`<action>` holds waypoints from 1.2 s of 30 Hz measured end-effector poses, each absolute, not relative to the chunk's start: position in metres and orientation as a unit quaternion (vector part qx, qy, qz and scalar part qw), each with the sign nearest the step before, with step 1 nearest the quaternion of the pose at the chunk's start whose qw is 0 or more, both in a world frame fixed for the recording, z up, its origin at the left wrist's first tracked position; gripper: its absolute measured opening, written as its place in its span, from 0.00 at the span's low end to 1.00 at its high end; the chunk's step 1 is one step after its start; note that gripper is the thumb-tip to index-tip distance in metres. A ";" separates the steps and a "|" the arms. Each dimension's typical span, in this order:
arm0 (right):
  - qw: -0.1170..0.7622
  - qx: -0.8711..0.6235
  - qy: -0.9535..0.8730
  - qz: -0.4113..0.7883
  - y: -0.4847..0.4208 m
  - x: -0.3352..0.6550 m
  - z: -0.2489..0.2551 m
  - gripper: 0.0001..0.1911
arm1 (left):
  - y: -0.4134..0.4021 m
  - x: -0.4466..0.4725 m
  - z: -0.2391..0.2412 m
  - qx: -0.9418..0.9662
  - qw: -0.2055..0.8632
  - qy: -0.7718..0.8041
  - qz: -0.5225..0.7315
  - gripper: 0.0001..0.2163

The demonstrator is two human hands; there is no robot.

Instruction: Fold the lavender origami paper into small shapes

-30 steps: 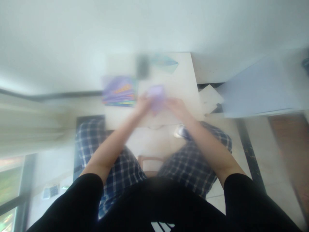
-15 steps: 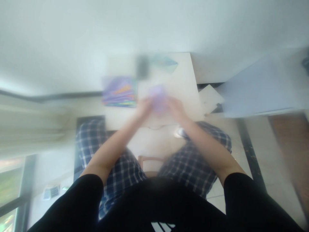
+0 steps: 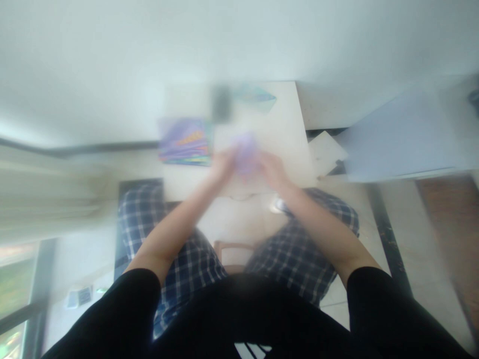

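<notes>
Both hands meet over the front part of the white table (image 3: 284, 134), at a small light-purple paper (image 3: 247, 152) whose folds and outline are blurred. My left hand (image 3: 224, 163) closes on its left edge. On the opposite side, my right hand (image 3: 270, 165) grips the right edge, fingers bent inward. Haze hides the exact fingertips. Left of the hands lies a flat purple pack (image 3: 185, 142) with orange and multicoloured markings, apparently paper. Farther back rests a pale teal folded paper (image 3: 258, 98) with a pointed right end.
A dark, blurred object (image 3: 222, 103) sits near the table's back, beside the teal paper. A large pale panel (image 3: 400, 134) stands right of the table, close to a white angular piece (image 3: 325, 149). My knees in checked trousers (image 3: 144, 212) flank the table's front edge.
The purple paper's outline has shifted slightly between my fingers, its upper edge looking narrower. Both hands stay in nearly the same place.
</notes>
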State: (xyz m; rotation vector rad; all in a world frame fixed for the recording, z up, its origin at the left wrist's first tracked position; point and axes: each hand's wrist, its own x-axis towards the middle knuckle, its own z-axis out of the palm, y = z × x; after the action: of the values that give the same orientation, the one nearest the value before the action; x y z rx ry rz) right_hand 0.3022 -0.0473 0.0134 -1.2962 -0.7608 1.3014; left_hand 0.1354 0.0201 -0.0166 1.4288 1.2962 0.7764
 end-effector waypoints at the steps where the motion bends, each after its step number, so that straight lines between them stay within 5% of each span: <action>1: 0.547 -0.542 -0.313 0.556 -0.048 0.302 0.014 0.24 | 0.020 0.136 -0.019 0.588 0.510 0.534 0.329 0.21; 12: 0.553 -0.544 -0.285 0.563 -0.051 0.297 0.020 0.19 | 0.023 0.134 -0.011 0.527 0.558 0.513 0.385 0.15; 23: 0.529 -0.552 -0.303 0.569 -0.052 0.298 0.020 0.26 | 0.009 0.143 -0.004 0.458 0.637 0.465 0.410 0.20; 36: 0.551 -0.575 -0.240 0.556 -0.050 0.295 0.024 0.19 | 0.014 0.143 -0.014 0.459 0.645 0.446 0.419 0.19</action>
State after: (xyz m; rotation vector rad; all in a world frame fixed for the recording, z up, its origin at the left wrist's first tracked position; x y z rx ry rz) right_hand 0.2951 -0.0501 0.0239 -1.3603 -0.5671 1.3152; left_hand 0.1433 0.0144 -0.0138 1.0439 1.0148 0.9533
